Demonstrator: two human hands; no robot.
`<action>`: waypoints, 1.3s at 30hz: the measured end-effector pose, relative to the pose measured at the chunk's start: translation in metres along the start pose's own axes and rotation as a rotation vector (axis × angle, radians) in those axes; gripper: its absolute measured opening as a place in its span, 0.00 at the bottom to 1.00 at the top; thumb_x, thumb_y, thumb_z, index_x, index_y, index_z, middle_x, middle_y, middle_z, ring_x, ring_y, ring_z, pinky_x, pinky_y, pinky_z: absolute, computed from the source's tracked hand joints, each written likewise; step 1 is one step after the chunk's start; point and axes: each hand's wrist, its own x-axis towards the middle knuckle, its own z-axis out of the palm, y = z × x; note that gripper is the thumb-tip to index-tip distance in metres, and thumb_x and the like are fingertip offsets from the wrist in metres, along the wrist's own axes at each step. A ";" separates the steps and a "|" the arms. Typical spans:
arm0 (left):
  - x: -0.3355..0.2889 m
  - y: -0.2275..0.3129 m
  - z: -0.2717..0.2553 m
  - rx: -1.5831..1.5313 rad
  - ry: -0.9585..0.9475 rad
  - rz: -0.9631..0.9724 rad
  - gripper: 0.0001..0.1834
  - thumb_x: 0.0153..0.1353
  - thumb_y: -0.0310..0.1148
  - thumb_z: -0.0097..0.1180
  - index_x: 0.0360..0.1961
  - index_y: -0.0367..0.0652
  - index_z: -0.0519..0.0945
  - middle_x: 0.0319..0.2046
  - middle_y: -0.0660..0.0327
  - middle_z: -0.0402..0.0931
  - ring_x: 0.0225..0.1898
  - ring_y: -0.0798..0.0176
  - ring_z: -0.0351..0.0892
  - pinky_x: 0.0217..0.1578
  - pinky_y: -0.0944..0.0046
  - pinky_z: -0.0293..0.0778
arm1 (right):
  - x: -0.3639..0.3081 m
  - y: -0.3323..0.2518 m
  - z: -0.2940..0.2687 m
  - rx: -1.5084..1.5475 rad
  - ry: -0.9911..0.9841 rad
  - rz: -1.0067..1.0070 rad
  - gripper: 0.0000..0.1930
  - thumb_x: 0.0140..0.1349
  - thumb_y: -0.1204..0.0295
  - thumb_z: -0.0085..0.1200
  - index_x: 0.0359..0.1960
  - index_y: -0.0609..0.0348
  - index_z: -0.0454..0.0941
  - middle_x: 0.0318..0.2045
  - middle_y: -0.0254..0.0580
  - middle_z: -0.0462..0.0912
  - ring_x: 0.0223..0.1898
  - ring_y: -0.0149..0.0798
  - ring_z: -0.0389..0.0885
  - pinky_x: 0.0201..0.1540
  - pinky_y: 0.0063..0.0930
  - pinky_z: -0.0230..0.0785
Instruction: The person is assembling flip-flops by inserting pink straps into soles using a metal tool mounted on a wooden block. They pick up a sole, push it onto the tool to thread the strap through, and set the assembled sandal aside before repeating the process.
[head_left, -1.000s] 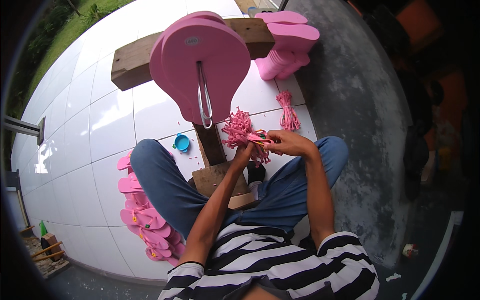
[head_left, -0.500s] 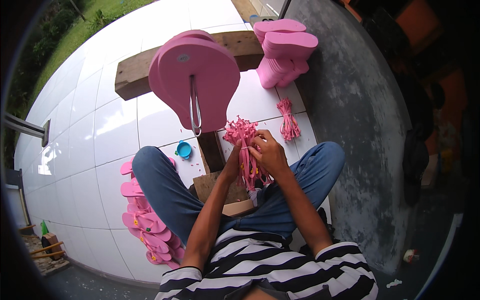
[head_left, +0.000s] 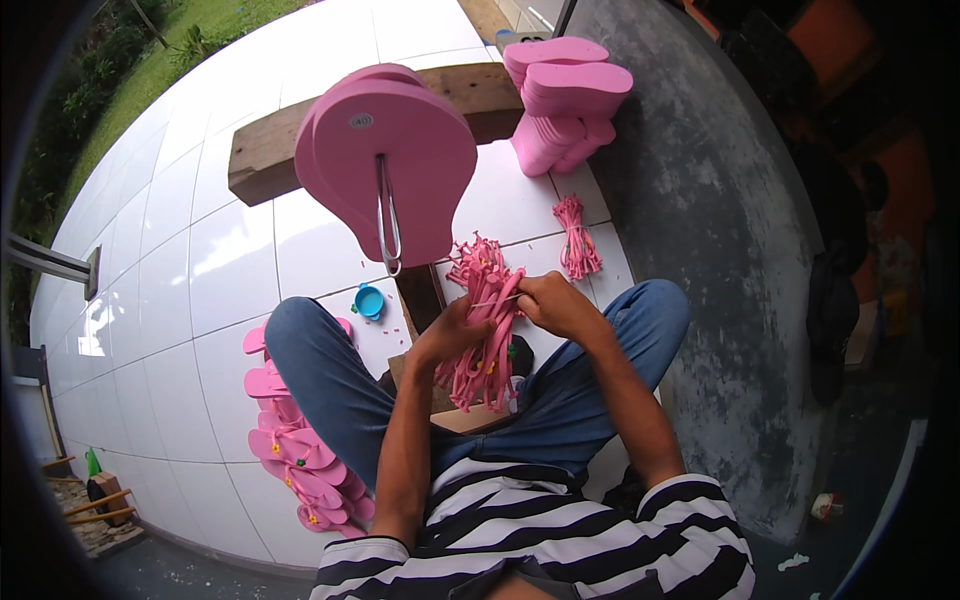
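Between my knees, my left hand (head_left: 455,338) is wrapped round a bundle of pink flip-flop straps (head_left: 482,350). Small green and yellow ornaments show among the straps, which splay at both ends. My right hand (head_left: 562,305) is closed at the bundle's right side, its fingertips pinching the thin pale band tied round the middle. Whether a strap is also in that pinch I cannot tell. A second tied strap bundle (head_left: 577,238) lies on the tiles beyond my right hand.
Pink soles (head_left: 385,170) sit on a wooden stand, a metal loop (head_left: 388,220) sticking out of the top one. A wooden beam (head_left: 265,160) lies behind. Stacked soles (head_left: 565,110) stand far right. Finished pink flip-flops (head_left: 300,455) lie left of my knee, near a blue cup (head_left: 368,301).
My right hand has moved right and slightly down, drawing the band sideways. The strap bundle has tilted and come nearer me, and my left hand has shifted left round it.
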 end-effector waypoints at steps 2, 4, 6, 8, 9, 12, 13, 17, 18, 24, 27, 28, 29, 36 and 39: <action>-0.006 -0.019 -0.022 -0.092 0.041 -0.013 0.17 0.62 0.27 0.56 0.51 0.33 0.76 0.40 0.60 0.80 0.37 0.70 0.79 0.42 0.66 0.77 | -0.010 0.010 -0.031 0.547 -0.030 0.144 0.17 0.64 0.80 0.43 0.51 0.65 0.80 0.35 0.48 0.86 0.37 0.38 0.87 0.48 0.31 0.80; -0.010 0.004 -0.024 -0.308 0.153 0.055 0.20 0.62 0.30 0.52 0.55 0.34 0.75 0.42 0.59 0.81 0.38 0.68 0.81 0.44 0.65 0.78 | -0.019 -0.001 -0.058 0.666 0.029 0.152 0.16 0.66 0.77 0.46 0.53 0.64 0.80 0.38 0.45 0.86 0.39 0.35 0.85 0.47 0.30 0.81; -0.007 0.006 -0.021 -0.422 0.168 0.096 0.22 0.63 0.36 0.49 0.55 0.35 0.76 0.42 0.58 0.81 0.38 0.68 0.81 0.42 0.65 0.80 | -0.023 -0.005 -0.070 0.526 0.107 0.170 0.15 0.67 0.74 0.49 0.52 0.64 0.80 0.39 0.45 0.85 0.38 0.33 0.83 0.42 0.28 0.81; -0.001 0.006 -0.007 -0.440 0.181 0.097 0.24 0.65 0.41 0.46 0.54 0.34 0.76 0.42 0.57 0.81 0.38 0.67 0.82 0.39 0.66 0.81 | -0.025 -0.004 -0.061 0.529 0.161 0.272 0.15 0.67 0.70 0.53 0.52 0.64 0.78 0.39 0.44 0.85 0.40 0.32 0.83 0.41 0.28 0.81; 0.002 0.005 -0.001 -0.413 0.097 0.080 0.26 0.65 0.46 0.46 0.55 0.35 0.75 0.42 0.57 0.81 0.36 0.67 0.82 0.37 0.67 0.81 | -0.024 -0.002 -0.050 0.531 0.187 0.324 0.16 0.68 0.68 0.55 0.52 0.65 0.78 0.39 0.44 0.84 0.40 0.32 0.83 0.41 0.28 0.81; 0.015 -0.015 0.006 -0.365 -0.034 0.048 0.32 0.67 0.55 0.42 0.58 0.37 0.72 0.42 0.57 0.81 0.35 0.67 0.83 0.34 0.67 0.80 | -0.022 -0.001 -0.006 0.676 0.165 0.429 0.29 0.65 0.55 0.60 0.59 0.63 0.70 0.49 0.49 0.78 0.48 0.36 0.81 0.44 0.27 0.79; 0.020 -0.031 0.006 -0.380 -0.013 0.035 0.32 0.68 0.54 0.39 0.59 0.37 0.71 0.42 0.58 0.80 0.37 0.67 0.83 0.36 0.67 0.80 | -0.021 -0.001 0.012 0.676 0.179 0.483 0.35 0.63 0.51 0.62 0.62 0.64 0.67 0.52 0.53 0.75 0.50 0.38 0.80 0.44 0.28 0.79; 0.027 -0.006 0.037 -0.616 0.076 0.003 0.30 0.72 0.53 0.35 0.59 0.38 0.70 0.46 0.55 0.79 0.46 0.61 0.82 0.49 0.60 0.78 | -0.022 0.014 0.061 0.495 0.084 0.475 0.56 0.47 0.40 0.70 0.65 0.73 0.60 0.56 0.62 0.72 0.58 0.51 0.74 0.60 0.38 0.68; 0.024 0.001 0.040 -0.618 0.070 -0.015 0.30 0.72 0.53 0.34 0.60 0.38 0.70 0.47 0.55 0.78 0.47 0.61 0.81 0.50 0.60 0.78 | -0.021 0.016 0.064 0.484 0.062 0.477 0.58 0.45 0.40 0.71 0.65 0.73 0.59 0.57 0.64 0.72 0.61 0.52 0.72 0.63 0.39 0.64; 0.045 -0.072 0.024 -0.703 -0.177 0.141 0.23 0.75 0.47 0.36 0.54 0.39 0.74 0.45 0.57 0.77 0.47 0.65 0.80 0.55 0.65 0.74 | -0.019 0.035 0.082 -0.005 0.193 0.409 0.57 0.38 0.46 0.75 0.62 0.72 0.56 0.52 0.66 0.77 0.53 0.58 0.80 0.56 0.44 0.72; 0.061 -0.103 -0.002 -0.773 -0.317 0.194 0.18 0.74 0.42 0.44 0.47 0.38 0.77 0.39 0.60 0.78 0.45 0.67 0.81 0.51 0.68 0.77 | -0.003 0.021 0.062 0.183 0.036 0.562 0.49 0.42 0.53 0.72 0.60 0.69 0.60 0.47 0.64 0.80 0.50 0.55 0.82 0.55 0.40 0.73; 0.058 -0.065 0.024 -0.522 -0.059 0.088 0.16 0.73 0.40 0.47 0.46 0.37 0.78 0.38 0.61 0.79 0.44 0.67 0.82 0.50 0.68 0.78 | -0.009 0.041 0.059 0.209 0.076 0.665 0.42 0.44 0.58 0.68 0.58 0.67 0.63 0.45 0.62 0.82 0.47 0.55 0.84 0.53 0.38 0.74; 0.053 -0.040 0.038 -0.258 0.213 0.003 0.14 0.72 0.38 0.50 0.44 0.37 0.78 0.37 0.61 0.79 0.42 0.67 0.82 0.48 0.68 0.79 | -0.010 0.050 0.057 0.232 0.109 0.700 0.42 0.44 0.57 0.68 0.58 0.66 0.63 0.45 0.63 0.82 0.48 0.57 0.83 0.52 0.41 0.74; 0.066 -0.081 0.010 -0.263 0.347 0.170 0.11 0.66 0.26 0.57 0.47 0.33 0.80 0.39 0.58 0.82 0.42 0.64 0.84 0.50 0.62 0.81 | 0.023 0.055 0.038 0.080 0.174 0.790 0.40 0.44 0.56 0.66 0.57 0.60 0.63 0.47 0.61 0.82 0.49 0.56 0.82 0.50 0.46 0.75; 0.070 -0.073 0.014 -0.123 0.430 0.216 0.09 0.66 0.25 0.57 0.45 0.33 0.80 0.37 0.58 0.82 0.40 0.66 0.84 0.46 0.64 0.81 | 0.032 0.077 0.048 0.137 0.188 0.772 0.41 0.44 0.56 0.66 0.58 0.60 0.63 0.49 0.60 0.80 0.51 0.57 0.81 0.52 0.48 0.74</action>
